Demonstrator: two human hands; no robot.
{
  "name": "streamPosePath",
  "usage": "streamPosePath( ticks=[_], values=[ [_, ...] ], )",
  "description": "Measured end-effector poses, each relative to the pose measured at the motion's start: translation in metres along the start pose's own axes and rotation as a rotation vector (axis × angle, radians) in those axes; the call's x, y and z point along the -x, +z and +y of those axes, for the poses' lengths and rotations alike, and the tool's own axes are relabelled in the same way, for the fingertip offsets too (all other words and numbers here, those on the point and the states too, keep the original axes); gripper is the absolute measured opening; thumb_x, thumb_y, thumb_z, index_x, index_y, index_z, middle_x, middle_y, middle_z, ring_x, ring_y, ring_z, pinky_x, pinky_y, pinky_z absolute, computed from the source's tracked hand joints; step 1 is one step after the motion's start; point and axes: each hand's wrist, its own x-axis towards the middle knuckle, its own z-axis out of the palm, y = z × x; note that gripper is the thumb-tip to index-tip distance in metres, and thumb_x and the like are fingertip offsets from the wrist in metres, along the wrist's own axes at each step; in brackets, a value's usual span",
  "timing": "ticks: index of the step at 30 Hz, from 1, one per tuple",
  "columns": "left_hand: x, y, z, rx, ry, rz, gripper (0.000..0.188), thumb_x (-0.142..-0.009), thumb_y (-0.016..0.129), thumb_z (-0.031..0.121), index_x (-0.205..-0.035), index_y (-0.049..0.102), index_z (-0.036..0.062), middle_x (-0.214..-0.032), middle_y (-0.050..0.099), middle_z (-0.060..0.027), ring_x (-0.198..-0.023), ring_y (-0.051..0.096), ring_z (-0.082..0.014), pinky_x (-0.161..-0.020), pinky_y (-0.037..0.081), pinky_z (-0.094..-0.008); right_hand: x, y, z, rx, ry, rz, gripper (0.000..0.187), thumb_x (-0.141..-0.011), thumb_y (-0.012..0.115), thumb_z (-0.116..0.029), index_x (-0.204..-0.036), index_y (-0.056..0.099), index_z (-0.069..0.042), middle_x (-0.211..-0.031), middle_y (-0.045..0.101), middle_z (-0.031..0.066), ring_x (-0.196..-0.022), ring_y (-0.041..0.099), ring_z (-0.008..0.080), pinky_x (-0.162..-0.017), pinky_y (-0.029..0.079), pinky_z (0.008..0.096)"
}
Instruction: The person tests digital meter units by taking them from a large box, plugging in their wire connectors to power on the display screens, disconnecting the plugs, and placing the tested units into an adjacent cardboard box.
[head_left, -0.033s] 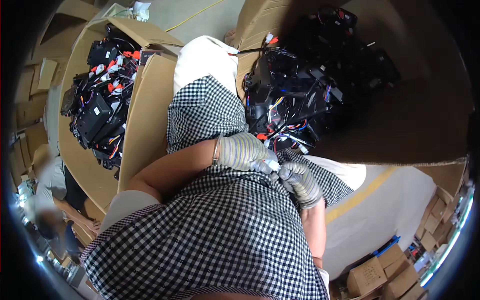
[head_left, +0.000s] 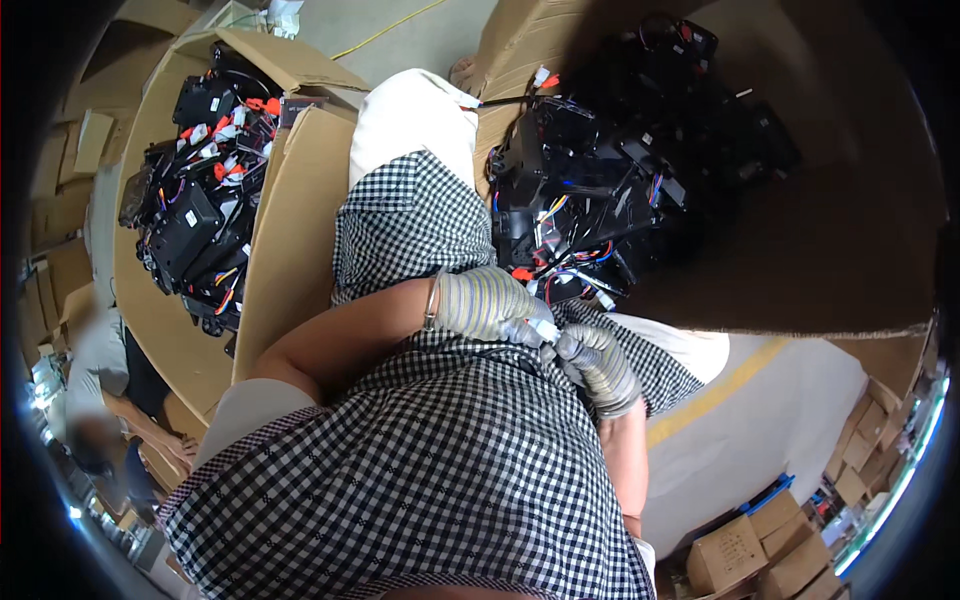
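Head view: my left hand (head_left: 485, 305) pinches a white plug (head_left: 543, 329) over my checked apron (head_left: 450, 460); my right hand (head_left: 605, 370) pinches its other end, near the big cardboard box (head_left: 840, 260) of black parts (head_left: 575, 170).

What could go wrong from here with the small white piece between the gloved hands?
The small white piece is pinched at the gloved fingertips of the left hand, with the right hand close against it; it might slip and drop onto the checked apron.
Loose wires lie just beyond the hands, at the edge of the black parts; a glove could perhaps snag one.
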Motion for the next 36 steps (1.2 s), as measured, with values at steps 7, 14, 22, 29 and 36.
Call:
streamPosePath(
  ticks=[7,14,22,29,36],
  values=[
    [-0.006,0.008,-0.012,0.313,0.133,0.117,0.018,-0.089,0.056,0.022,-0.1,0.062,0.009,-0.088,0.063,-0.0046,-0.081,0.06,-0.0149,-0.072,0.046,-0.0268,-0.005,0.0,-0.002,0.059,-0.079,0.088,0.031,-0.084,0.065,-0.034,-0.077,0.068,-0.004,-0.057,0.05,-0.0052,-0.049,0.035,0.0041,-0.047,0.025,0.0202],
    [-0.01,0.021,-0.022,0.585,0.007,0.223,0.011,-0.085,0.059,0.012,-0.095,0.065,0.0108,-0.067,0.056,0.0032,-0.06,0.052,-0.0058,-0.05,0.038,-0.0203,-0.003,0.005,-0.013,0.06,-0.004,0.137,0.032,-0.082,0.067,-0.036,-0.076,0.068,-0.004,-0.057,0.048,-0.0066,-0.049,0.032,0.0033,-0.047,0.022,0.0196],
    [-0.003,0.006,-0.01,0.282,0.081,0.217,0.017,-0.086,0.061,0.024,-0.098,0.064,0.0122,-0.077,0.064,-0.0049,-0.068,0.06,-0.0172,-0.062,0.045,-0.0291,-0.002,0.009,-0.018,0.051,-0.011,0.15,0.034,-0.083,0.066,-0.037,-0.073,0.064,-0.004,-0.057,0.047,-0.0049,-0.051,0.035,0.0018,-0.047,0.024,0.0186],
    [0.012,-0.02,-0.003,0.974,-0.01,0.804,0.033,-0.086,0.063,0.029,-0.108,0.061,0.0044,-0.094,0.064,-0.0031,-0.09,0.058,-0.0124,-0.084,0.046,-0.0283,-0.036,-0.026,-0.027,0.711,-0.44,0.677,0.03,-0.089,0.059,-0.03,-0.074,0.058,-0.004,-0.067,0.055,0.002,-0.053,0.045,0.0069,-0.052,0.037,0.0208],
    [0.029,-0.047,0.026,1.178,0.036,1.097,0.039,-0.085,0.064,0.023,-0.117,0.056,0.0033,-0.083,0.063,-0.0033,-0.06,0.05,-0.0028,-0.051,0.038,-0.016,-0.09,-0.045,-0.025,2.064,-0.334,0.175,0.008,-0.075,0.059,-0.014,-0.073,0.065,-0.01,-0.099,0.061,0.0125,-0.087,0.059,0.032,-0.078,0.045,0.0442]
  ],
)
